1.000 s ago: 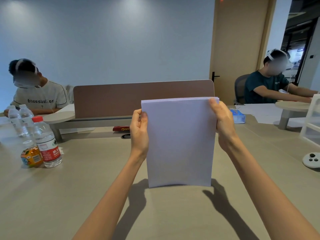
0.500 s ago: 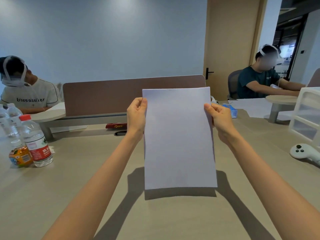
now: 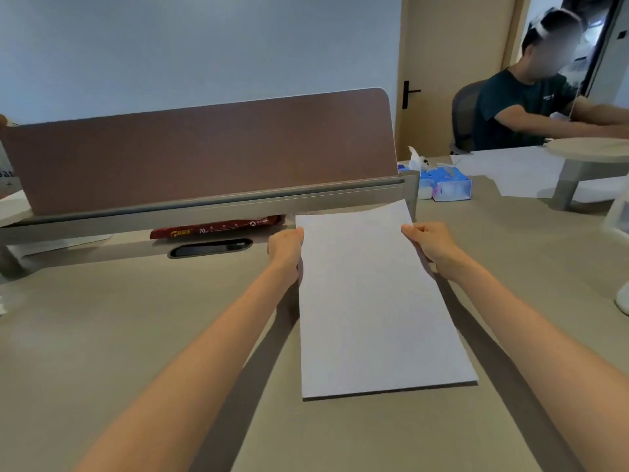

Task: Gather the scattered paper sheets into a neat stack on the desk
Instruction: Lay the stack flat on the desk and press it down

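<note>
The paper stack (image 3: 374,301) stretches away lengthwise between the two hands, gripped near its far end: the left hand (image 3: 286,248) curls its fingers (image 3: 293,237) round the left edge, and the right hand (image 3: 430,241) pinches the right edge with the thumb on top. The sheets are plain white with flush edges, and the near edge casts a thin shadow on the beige tabletop (image 3: 136,335). Whether the far end rests down I cannot tell. Beyond it stands a brown divider panel (image 3: 204,151)

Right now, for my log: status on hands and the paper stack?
Left hand, right hand grip side edges of white paper stack. Stack squared, nearly flat on beige desk. Grey divider rail close beyond.
</note>
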`<state>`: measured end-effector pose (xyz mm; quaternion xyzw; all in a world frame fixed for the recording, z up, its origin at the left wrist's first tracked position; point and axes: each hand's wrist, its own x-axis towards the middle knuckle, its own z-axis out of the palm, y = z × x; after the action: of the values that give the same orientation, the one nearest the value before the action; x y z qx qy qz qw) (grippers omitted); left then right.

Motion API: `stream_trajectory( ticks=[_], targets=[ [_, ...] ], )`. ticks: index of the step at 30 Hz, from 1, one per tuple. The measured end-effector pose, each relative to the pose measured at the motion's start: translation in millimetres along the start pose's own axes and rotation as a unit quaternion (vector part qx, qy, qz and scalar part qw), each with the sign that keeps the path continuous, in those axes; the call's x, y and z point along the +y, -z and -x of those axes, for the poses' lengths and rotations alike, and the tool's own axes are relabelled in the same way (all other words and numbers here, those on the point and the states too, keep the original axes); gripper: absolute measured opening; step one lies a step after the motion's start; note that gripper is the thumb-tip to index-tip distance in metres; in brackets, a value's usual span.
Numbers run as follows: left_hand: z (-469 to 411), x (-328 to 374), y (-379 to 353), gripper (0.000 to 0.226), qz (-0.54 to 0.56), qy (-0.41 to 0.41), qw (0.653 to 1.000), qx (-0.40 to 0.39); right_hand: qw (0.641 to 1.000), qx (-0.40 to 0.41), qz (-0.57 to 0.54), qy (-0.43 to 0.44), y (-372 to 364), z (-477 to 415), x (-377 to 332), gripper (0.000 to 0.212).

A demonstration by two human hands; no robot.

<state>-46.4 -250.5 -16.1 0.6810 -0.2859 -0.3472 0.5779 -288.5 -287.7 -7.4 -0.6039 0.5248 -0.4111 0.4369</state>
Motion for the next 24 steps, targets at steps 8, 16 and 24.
stream_trajectory(
  ticks=[8,16,24],
  targets=[
    [-28,-32,-27,0.022,-0.087,0.017,0.995,0.048,0.992,0.031,0.126,-0.001,6,-58,56,0.04],
    [-40,-37,-36,0.012,-0.191,-0.045,0.978,0.076,0.976,0.045,0.211,0.014,2,-77,59,0.036],
    [-39,-38,-46,0.033,-0.322,-0.094,0.933,0.129,0.962,0.073,0.259,0.05,-4,-80,63,0.026]
  ],
)
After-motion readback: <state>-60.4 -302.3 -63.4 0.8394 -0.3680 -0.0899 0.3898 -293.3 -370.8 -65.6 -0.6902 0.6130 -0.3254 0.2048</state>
